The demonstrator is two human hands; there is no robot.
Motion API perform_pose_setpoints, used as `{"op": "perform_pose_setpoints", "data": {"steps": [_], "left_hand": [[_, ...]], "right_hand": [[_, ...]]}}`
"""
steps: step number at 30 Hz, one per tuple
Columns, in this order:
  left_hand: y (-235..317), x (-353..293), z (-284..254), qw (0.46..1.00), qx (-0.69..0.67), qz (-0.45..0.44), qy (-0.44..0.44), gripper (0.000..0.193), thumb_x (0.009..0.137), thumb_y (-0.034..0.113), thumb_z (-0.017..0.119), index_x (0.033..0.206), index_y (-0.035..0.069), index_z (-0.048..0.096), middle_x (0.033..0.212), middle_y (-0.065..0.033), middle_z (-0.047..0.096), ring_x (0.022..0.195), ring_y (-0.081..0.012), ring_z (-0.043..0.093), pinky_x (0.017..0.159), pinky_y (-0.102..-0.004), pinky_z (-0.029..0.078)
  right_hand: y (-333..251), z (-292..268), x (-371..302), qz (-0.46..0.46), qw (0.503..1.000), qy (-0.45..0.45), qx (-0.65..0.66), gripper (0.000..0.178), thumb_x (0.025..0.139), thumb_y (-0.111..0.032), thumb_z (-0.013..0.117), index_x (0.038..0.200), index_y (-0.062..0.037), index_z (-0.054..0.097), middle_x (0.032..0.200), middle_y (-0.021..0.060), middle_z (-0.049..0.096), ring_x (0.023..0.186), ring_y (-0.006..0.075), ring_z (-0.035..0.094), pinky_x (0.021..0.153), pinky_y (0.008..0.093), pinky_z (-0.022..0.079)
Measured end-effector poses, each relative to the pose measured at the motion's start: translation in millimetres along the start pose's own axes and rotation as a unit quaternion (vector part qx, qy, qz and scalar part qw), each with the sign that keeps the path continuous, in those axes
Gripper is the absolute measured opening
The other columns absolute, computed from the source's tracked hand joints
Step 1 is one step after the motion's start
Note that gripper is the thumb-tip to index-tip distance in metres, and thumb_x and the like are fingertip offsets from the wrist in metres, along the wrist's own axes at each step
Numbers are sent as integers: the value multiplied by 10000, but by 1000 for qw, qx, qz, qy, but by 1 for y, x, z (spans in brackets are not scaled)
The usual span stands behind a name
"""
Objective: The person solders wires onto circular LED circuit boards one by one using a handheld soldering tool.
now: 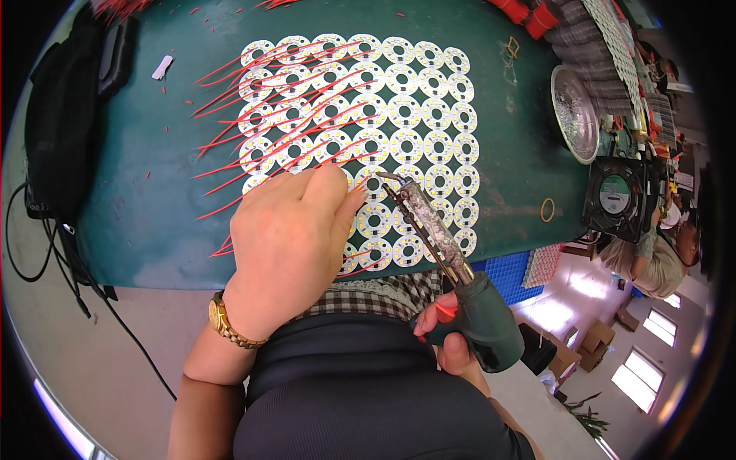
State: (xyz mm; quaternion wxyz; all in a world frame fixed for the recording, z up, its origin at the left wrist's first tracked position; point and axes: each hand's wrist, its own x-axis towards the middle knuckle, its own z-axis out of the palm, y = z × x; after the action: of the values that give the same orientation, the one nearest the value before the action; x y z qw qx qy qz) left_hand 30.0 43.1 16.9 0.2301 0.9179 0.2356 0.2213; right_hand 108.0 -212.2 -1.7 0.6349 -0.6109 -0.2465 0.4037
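Observation:
A panel of round white LED boards [405, 111] lies in rows on the green table. Red wires [230, 126] reach leftward from many boards in the left columns. My left hand [291, 222] is pinched over the lower part of the panel, with the end of a red wire [363, 182] at its fingertips; it covers several boards. A green soldering gun [491, 322] is gripped in my right hand [446, 333], a finger at its red trigger. The gun's tip is over a board just right of my left fingertips; whether it touches cannot be made out.
Black cloth [65, 123] and cables lie at the left edge. On the right are a metal bowl [575, 115], a black fan [616, 195] and a rubber band [547, 210]. Red wire bundles [540, 19] lie at the far right. Another person [652, 261] sits beyond the fan.

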Motion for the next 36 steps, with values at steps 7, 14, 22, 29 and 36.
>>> {"op": "perform_pose_setpoints", "data": {"steps": [7,14,22,29,36], "left_hand": [[0,-1,-2,1000,3,0,-1,256,783,118,736,716,84,491,604,-51,488,555,-232,520,523,-368,396],[15,-7,-42,989,-36,-103,-96,159,814,28,685,759,11,538,641,-91,502,573,-224,479,538,-328,379],[22,-7,-62,975,-166,-148,14,159,835,13,681,827,6,522,716,-80,529,642,-228,507,571,-314,405],[2,-20,-25,987,-155,-7,-42,131,850,14,660,865,25,530,948,-126,659,708,-271,570,623,-329,445],[-1,4,-9,988,-135,-77,1,154,830,4,680,829,12,526,815,-92,597,675,-247,499,603,-340,404]], "right_hand": [[-2,-3,0,6,999,-29,41,471,885,-136,624,1299,31,473,930,115,580,832,196,573,730,332,498],[-9,4,-1,16,998,54,-23,635,860,-453,678,1201,19,424,820,126,555,706,209,575,639,334,509],[-10,-2,6,-42,998,47,-16,576,890,-417,655,1184,23,425,824,145,556,692,226,595,621,338,534],[-7,-9,7,-62,996,-24,63,469,886,-179,642,1272,17,460,980,126,549,852,202,569,760,353,504],[-23,-2,24,27,998,53,26,612,866,-429,671,1233,-4,426,862,126,556,763,223,593,711,358,527]]}}
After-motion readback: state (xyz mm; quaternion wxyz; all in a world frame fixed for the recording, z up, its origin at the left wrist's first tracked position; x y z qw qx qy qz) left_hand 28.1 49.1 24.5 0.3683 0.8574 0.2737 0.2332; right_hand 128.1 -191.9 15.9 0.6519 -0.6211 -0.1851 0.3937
